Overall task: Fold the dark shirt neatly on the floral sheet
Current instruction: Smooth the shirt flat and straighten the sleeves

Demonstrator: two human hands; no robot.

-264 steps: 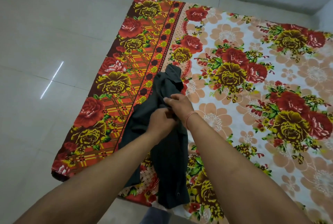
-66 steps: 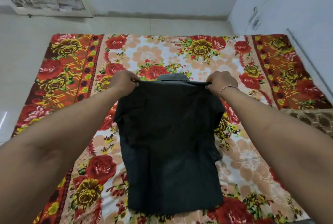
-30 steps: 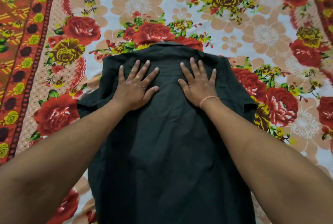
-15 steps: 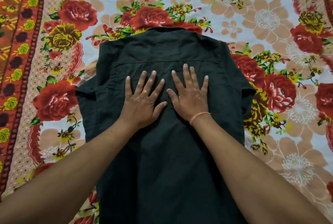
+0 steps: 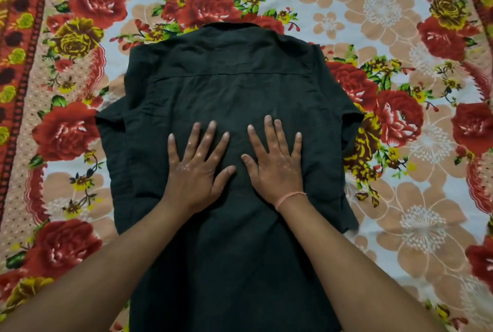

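Floral sheet point(image 5: 400, 198) fills the view, its red-orange patterned border running along the left edge. Dark shirt point(image 5: 234, 91) lies spread flat, back side up, around the middle of the sheet, collar toward the far edge, yoke seam straight across below it. Left short sleeve sticks out toward the sheet's left border, a bit rumpled. My left hand point(image 5: 196, 169) is palm down on the mid-back, fingers splayed wide, gripping nothing. My right hand point(image 5: 274, 163) is just beside it, also flat and spread, thumbs near each other but apart, thin pink thread band point(image 5: 289, 197) on that wrist. Right sleeve bunches toward the sheet's right side. Hem hidden under my forearms.
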